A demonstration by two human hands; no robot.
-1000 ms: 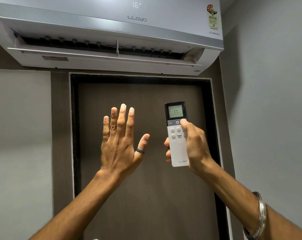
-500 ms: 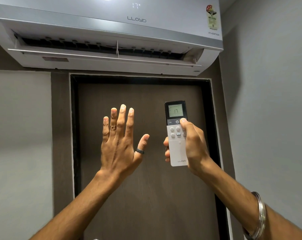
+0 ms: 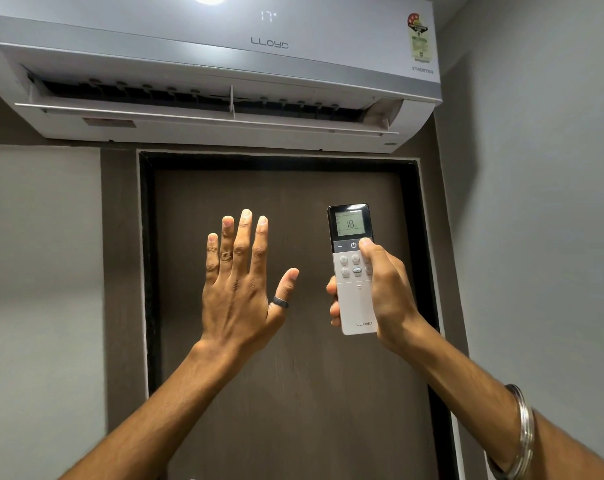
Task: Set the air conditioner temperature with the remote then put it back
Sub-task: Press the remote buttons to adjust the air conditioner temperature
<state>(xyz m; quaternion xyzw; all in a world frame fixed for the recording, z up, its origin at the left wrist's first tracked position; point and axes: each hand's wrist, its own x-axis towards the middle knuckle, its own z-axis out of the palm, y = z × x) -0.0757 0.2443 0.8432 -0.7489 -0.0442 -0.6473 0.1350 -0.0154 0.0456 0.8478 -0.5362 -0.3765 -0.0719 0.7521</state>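
Observation:
A white wall air conditioner [image 3: 203, 39] hangs above the door, its flap open and its front display showing 17. My right hand [image 3: 387, 289] is wrapped around a white remote [image 3: 354, 303] with a black top, held upright and pointed at the unit. The thumb rests on the button at the upper right of the keypad, and the remote's screen reads 18. My left hand [image 3: 240, 285] is raised flat to the left of the remote, fingers straight and apart, holding nothing. It wears a dark ring on the thumb.
A dark brown door [image 3: 293, 375] in a black frame fills the wall behind my hands. A grey wall [image 3: 536, 237] stands close on the right and another grey wall panel [image 3: 37, 271] on the left. A metal bangle [image 3: 522, 434] circles my right forearm.
The remote's screen went from 17 to 18 and the unit's display from 16 to 17. My right hand lifted the remote slightly. My left hand stayed raised and still.

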